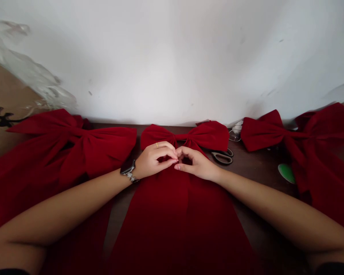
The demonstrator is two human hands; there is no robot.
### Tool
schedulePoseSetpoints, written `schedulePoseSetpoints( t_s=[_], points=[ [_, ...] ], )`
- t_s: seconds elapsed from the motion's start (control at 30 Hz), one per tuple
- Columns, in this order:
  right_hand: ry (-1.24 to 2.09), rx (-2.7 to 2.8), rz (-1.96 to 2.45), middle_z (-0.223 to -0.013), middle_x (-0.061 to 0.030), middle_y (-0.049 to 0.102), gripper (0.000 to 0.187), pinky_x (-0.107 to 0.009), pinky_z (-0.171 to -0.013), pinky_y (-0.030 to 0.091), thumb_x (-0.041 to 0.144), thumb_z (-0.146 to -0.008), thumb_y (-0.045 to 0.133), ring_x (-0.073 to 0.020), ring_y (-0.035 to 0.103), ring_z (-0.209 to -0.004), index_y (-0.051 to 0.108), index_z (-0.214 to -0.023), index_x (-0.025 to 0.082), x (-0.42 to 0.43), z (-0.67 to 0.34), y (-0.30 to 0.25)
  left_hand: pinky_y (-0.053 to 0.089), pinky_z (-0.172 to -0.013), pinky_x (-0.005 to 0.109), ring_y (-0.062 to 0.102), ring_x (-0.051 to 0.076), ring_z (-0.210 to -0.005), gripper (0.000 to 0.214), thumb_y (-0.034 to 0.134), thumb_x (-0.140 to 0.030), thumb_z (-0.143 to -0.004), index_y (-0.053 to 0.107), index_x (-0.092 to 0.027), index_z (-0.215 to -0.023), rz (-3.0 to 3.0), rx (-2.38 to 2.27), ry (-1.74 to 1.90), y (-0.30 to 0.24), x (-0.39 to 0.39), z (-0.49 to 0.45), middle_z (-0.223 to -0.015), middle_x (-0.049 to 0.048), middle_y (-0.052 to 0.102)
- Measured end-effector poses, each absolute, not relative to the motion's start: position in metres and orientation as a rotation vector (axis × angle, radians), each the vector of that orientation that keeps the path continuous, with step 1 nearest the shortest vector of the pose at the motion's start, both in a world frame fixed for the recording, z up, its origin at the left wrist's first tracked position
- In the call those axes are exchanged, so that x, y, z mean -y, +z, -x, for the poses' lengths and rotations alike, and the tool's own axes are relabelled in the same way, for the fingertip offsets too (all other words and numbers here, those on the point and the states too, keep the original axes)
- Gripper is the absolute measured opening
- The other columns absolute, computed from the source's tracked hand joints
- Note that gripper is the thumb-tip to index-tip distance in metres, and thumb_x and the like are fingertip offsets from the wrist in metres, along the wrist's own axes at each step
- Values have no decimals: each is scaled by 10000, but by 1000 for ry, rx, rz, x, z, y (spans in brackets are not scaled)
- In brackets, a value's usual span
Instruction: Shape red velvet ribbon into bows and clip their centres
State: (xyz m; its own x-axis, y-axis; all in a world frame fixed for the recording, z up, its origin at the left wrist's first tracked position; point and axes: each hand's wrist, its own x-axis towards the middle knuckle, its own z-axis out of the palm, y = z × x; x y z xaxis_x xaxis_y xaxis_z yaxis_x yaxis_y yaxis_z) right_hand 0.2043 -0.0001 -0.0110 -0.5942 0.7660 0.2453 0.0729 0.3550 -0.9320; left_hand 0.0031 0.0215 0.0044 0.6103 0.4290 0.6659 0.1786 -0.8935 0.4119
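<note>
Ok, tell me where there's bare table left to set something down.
The dark wooden tabletop shows between the black-handled scissors and the right red bow, and in a strip between the left red bow and the middle red bow's tail. It's crowded at that bow's knot, under the left hand and right hand.

A deep-red velvet bow [186, 136] lies flat near the far edge of the dark brown tabletop [255, 172]. Two plump, rounded loops spread sideways from a narrow gathered centre, and its broad tails [172, 225] flare out together, running down toward the near edge.
</note>
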Motion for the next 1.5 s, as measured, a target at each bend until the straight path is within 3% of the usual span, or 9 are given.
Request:
schedulePoseSetpoints(
  t_s=[0.1,0.27,0.8,1.07,1.37,1.5],
  points=[
    [1302,1921,700,-1000,-29,600,324,-268,-783,476,238,-823,657,-108,548,-803,518,-1112,188,0,-204,-11,527,-718,240,609,121,-813,32,656,-161,-831,673,-182,-848,-2608,-495,1201,4,-22,-3,-912,54,620],
    [1199,1982,775,-839,-10,608,97,-254,-773,447,262,-856,619,-116,551,-784,613,-865,166,0,-205,-12,522,-730,248,598,121,-802,27,636,-171,-841,656,-175,-823,-2607,-485,1192,7,-22,-3,-877,44,602],
    [1345,1901,750,-726,4,585,227,-219,-692,418,320,-900,553,-90,522,-687,627,-786,139,-5,-208,-11,567,-700,243,682,128,-716,113,594,-81,-775,619,-191,-782,-2734,-226,1148,7,-12,-6,-808,37,739],
    [1324,1809,777,-698,3,586,338,-236,-694,432,444,-897,546,-96,535,-670,640,-759,149,-4,-207,-9,566,-672,208,689,120,-728,112,609,-85,-792,647,-185,-826,-2602,-346,1180,7,-12,-4,-802,46,737],
    [1288,1783,765,-697,1,555,363,-242,-701,433,449,-923,501,-105,530,-680,590,-726,157,-2,-206,-9,532,-649,217,650,113,-671,47,637,-137,-813,675,-163,-822,-2494,-638,1210,6,-15,-1,-782,44,727],
    [1140,1907,771,-684,3,538,361,-232,-684,415,397,-957,448,-105,513,-672,550,-700,165,3,-205,-8,503,-591,195,614,92,-613,38,652,-166,-801,681,-142,-804,-2255,-781,1046,11,-12,-2,-773,40,708]
  ],
)
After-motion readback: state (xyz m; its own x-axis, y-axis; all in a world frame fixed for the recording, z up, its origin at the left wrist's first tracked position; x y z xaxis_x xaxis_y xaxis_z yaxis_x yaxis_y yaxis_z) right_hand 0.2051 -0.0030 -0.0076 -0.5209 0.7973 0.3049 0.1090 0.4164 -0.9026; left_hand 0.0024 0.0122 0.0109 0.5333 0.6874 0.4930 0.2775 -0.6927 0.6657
